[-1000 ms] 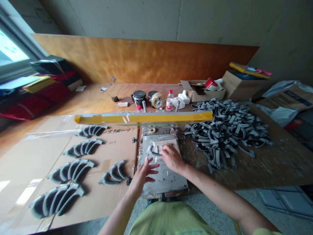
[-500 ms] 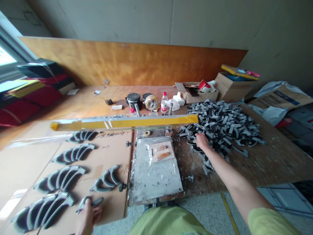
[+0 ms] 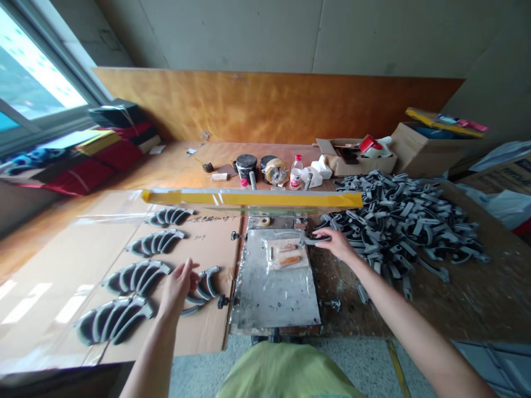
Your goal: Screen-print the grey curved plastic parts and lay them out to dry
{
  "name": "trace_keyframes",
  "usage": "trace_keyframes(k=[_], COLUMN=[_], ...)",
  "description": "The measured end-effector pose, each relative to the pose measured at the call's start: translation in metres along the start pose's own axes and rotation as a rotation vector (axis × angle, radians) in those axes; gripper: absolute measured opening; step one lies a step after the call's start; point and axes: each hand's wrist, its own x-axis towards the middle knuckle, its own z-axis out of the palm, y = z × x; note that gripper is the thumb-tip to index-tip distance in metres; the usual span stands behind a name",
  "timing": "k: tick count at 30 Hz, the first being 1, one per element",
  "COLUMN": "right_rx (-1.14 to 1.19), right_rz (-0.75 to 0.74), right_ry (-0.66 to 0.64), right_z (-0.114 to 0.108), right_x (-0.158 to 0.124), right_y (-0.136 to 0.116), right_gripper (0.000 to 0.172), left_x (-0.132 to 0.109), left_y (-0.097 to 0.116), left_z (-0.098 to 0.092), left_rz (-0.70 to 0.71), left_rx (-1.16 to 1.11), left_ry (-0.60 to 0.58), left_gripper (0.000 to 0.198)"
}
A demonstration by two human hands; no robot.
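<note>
My right hand point(image 3: 338, 244) had a grey curved piece point(image 3: 316, 241) pinched between thumb and fingers at one end, with its free end pointing left over the upper right edge of the metal plate point(image 3: 259, 304), just short of the heap of grey pieces point(image 3: 398, 221) on my right. My left hand point(image 3: 180, 281) hung over the cardboard point(image 3: 213, 337), fingers loosely curled and nothing showing in them; it partly covered the short row point(image 3: 211, 284), and I couldn't tell whether my fingertips touched it. The fuller fanned rows point(image 3: 114, 320) lay beyond that hand and to its left. By its slim shape I judged the piece light enough for a fingertip grip, and stiff, since it held its curve out from one end without visible sag. The surface looked smooth and rather matt, so I reckoned it only mildly slippery, more apt to twist than to slide out. It seemed sturdy overall, the thin end tab probably being the weakest spot. The best hold, I thought, was across the narrow body, close to mid-arc, leaving both ends free and the weight balanced.
</note>
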Motion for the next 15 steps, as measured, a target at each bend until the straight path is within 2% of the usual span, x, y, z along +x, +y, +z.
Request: trace_keyframes(k=[2, 4, 6, 7, 10, 13, 15], right_rx=[-0.067, -0.179, -0.292, -0.341, -0.448, -0.457, -0.423], right_rz=[-0.166, -0.275, -0.342, -0.371, -0.417, -0.377, -0.318], right_ry=[-0.085, -0.118, -0.14, -0.154, -0.177, -0.193, -0.198], right_z=[0.046, 0.08, 0.097, 0.101, 0.103, 0.095, 0.08], right_x=[-0.001, -0.002, -0.004, -0.005, -0.013, -0.02, -0.019], right_y=[-0.024, -0.038, -0.044, -0.045, -0.048, -0.048, -0.045], right_gripper=[0.03, 0.027, 0.024, 0.025, 0.03, 0.037, 0.037], left_x=[0.008, 0.013, 0.015, 0.015, 0.012, 0.0, -0.012], left_y=[0.059, 0.111, 0.145, 0.155, 0.16, 0.142, 0.125], left_z=[0.02, 0.038, 0.051, 0.055, 0.058, 0.051, 0.042], left_rz=[0.174, 0.318, 0.393, 0.42, 0.465, 0.429, 0.348], left_rx=[-0.197, -0.374, -0.443, -0.441, -0.377, -0.364, -0.374], left_ry=[-0.003, -0.006, -0.013, -0.011, -0.013, -0.043, -0.099], left_gripper=[0.053, 0.046, 0.039, 0.039, 0.044, 0.04, 0.042])
